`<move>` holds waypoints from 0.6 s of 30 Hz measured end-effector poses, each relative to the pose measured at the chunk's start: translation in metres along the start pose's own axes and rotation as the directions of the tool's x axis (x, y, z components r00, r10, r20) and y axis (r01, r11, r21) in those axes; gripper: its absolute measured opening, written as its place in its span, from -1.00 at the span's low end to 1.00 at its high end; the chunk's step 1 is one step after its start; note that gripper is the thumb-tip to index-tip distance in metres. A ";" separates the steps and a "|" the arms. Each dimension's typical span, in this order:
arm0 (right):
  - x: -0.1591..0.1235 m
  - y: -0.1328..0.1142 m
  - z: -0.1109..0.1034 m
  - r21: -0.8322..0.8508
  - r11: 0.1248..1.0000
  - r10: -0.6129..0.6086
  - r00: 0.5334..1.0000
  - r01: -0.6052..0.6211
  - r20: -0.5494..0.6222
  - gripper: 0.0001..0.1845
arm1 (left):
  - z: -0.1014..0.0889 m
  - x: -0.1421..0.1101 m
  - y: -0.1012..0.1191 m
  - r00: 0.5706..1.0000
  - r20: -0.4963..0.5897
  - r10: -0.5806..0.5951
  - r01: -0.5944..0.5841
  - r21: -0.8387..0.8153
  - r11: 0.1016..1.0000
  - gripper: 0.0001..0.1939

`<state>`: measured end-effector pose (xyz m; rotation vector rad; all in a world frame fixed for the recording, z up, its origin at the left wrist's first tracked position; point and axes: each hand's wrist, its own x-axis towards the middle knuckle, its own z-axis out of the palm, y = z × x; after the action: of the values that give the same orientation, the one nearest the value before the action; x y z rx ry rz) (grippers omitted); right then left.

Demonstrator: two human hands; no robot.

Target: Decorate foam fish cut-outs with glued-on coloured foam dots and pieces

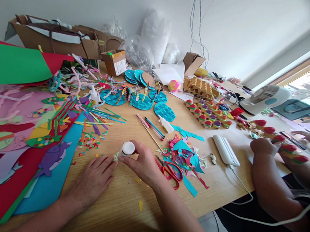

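My right hand [144, 162] is closed around a small white glue bottle [128, 149], tipped so its round end faces up; its nozzle is hidden. Under the bottle, a small pale green paper cutout [116, 157] shows only in part. My left hand [97, 172] lies flat on the table, fingertips touching the cutout's edge. Red-handled scissors [170, 170] rest to the right of my right hand, beside a heap of paper scraps [185, 152]. Tiny coloured paper bits [92, 139] lie scattered beyond my left hand.
Stacked coloured sheets [49, 190] with fish cutouts cover the left. Another glue bottle [165, 124], pens [154, 129] and blue discs [142, 101] lie ahead. Rightward are a white power bank [226, 150], painted egg cartons [208, 114], a fan [266, 98] and another person's hands [265, 148].
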<state>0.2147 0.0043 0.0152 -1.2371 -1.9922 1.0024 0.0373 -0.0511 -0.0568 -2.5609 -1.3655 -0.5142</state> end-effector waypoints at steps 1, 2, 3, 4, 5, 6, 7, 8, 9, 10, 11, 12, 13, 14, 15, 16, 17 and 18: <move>0.000 0.000 0.000 -0.003 1.000 0.007 1.000 -0.007 -0.009 -0.84 | 0.000 0.000 0.000 1.000 -0.002 -0.002 0.002 -0.004 1.000 -0.70; 0.001 0.000 0.000 -0.003 1.000 0.012 1.000 -0.012 -0.015 -0.83 | 0.001 0.000 0.000 1.000 -0.005 -0.004 0.004 -0.008 1.000 -0.70; 0.002 0.000 0.001 0.000 1.000 0.013 1.000 -0.013 -0.020 -0.83 | 0.001 -0.001 0.000 1.000 -0.009 -0.006 0.006 -0.009 1.000 -0.70; 0.003 0.000 0.002 0.005 1.000 0.008 1.000 -0.008 -0.023 -0.84 | 0.002 -0.001 0.000 1.000 -0.015 -0.007 0.007 -0.006 1.000 -0.70; 0.005 -0.001 0.004 0.011 1.000 -0.001 1.000 0.002 -0.025 -0.84 | 0.002 -0.001 -0.001 1.000 -0.019 -0.008 0.008 -0.002 1.000 -0.70; 0.006 -0.001 0.005 0.020 1.000 -0.012 1.000 0.012 -0.026 -0.84 | 0.002 -0.001 -0.001 1.000 -0.022 -0.005 0.005 0.004 1.000 -0.70; 0.008 -0.001 0.007 0.030 0.999 -0.020 0.999 0.021 -0.030 -0.84 | 0.003 -0.001 -0.001 1.000 -0.025 0.001 0.000 0.008 1.000 -0.70; 0.010 -0.001 0.008 0.039 0.999 -0.023 0.999 0.025 -0.037 -0.83 | 0.003 -0.001 -0.002 1.000 -0.023 0.007 -0.007 0.010 1.000 -0.70; 0.012 -0.001 0.009 0.043 0.999 -0.020 0.999 0.022 -0.047 -0.82 | 0.003 -0.001 -0.002 1.000 -0.020 0.013 -0.013 0.011 1.000 -0.70; 0.013 0.000 0.009 0.044 0.999 -0.014 0.998 0.016 -0.057 -0.80 | 0.003 -0.001 -0.002 1.000 -0.014 0.016 -0.016 0.009 1.000 -0.70; 0.014 0.001 0.009 0.043 0.999 -0.005 0.998 0.008 -0.066 -0.80 | 0.003 -0.001 -0.002 1.000 -0.009 0.016 -0.016 0.008 1.000 -0.70; 0.015 0.002 0.008 0.040 0.999 0.003 0.997 0.000 -0.072 -0.79 | 0.003 -0.001 -0.002 1.000 -0.006 0.014 -0.014 0.007 1.000 -0.69; 0.015 0.004 0.007 0.038 0.999 0.008 0.997 -0.005 -0.076 -0.79 | 0.002 -0.001 -0.002 1.000 -0.001 0.010 -0.010 0.004 1.000 -0.69; 0.014 0.006 0.004 0.036 0.999 0.010 0.997 -0.008 -0.082 -0.78 | 0.002 -0.001 -0.002 1.000 0.004 0.004 -0.004 -0.001 1.000 -0.69; 0.014 0.007 0.002 0.035 0.999 0.011 0.996 -0.007 -0.089 -0.78 | 0.002 -0.001 -0.001 1.000 0.005 -0.001 0.001 -0.007 1.000 -0.68; 0.013 0.009 -0.001 0.033 0.999 0.011 0.995 -0.008 -0.096 -0.78 | 0.001 -0.001 -0.001 1.000 0.003 -0.007 0.007 -0.015 1.000 -0.68; 0.012 0.010 -0.004 0.030 1.000 0.014 0.994 -0.011 -0.104 -0.79 | 0.001 -0.001 -0.001 1.000 -0.001 -0.011 0.011 -0.021 1.000 -0.67; 0.011 0.011 -0.007 0.024 1.000 0.017 0.994 -0.015 -0.112 -0.79 | 0.001 0.000 0.000 1.000 -0.008 -0.014 0.014 -0.026 1.000 -0.67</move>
<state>0.2211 0.0195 0.0106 -1.2706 -1.8824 0.9402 0.0369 -0.0511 -0.0575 -2.5681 -1.3843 -0.5474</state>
